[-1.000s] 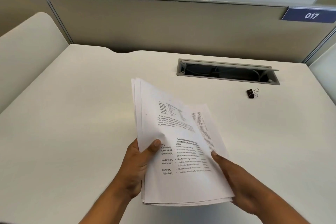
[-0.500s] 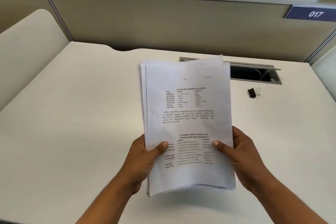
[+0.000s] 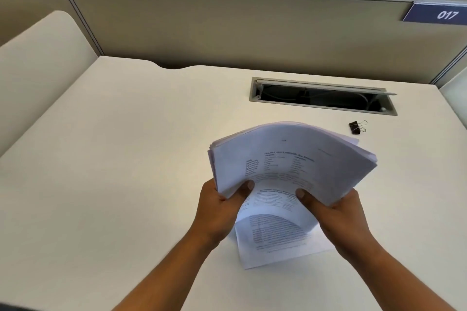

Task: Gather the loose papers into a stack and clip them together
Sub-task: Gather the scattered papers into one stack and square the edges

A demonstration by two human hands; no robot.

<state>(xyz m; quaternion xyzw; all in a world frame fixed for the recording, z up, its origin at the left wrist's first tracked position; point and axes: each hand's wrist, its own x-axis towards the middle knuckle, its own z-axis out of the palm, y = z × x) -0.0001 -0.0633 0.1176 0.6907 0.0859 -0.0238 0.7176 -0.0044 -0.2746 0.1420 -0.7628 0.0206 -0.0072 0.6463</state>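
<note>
A pale cream surface (image 3: 101, 159) fills the booth, its far edge dipping in a shallow scoop near the middle and running up against a beige fabric partition (image 3: 227, 30). A blue plate reading 017 (image 3: 437, 14) hangs at the partition's upper right, and white panelled cupboards sit above it. Set into the surface on the right is a grey cable slot (image 3: 322, 95) with its flap propped open and cords showing inside. Just in front of the slot, well apart from the hands, a small black binder clip (image 3: 356, 127) lies by itself. Over the middle of the surface the stack of papers (image 3: 290, 159) is bowed into an arch, lower edge near the surface. The left hand (image 3: 222, 204) grips its left side, thumb on the printed front; the right hand (image 3: 336, 212) grips its right side the same way.
</note>
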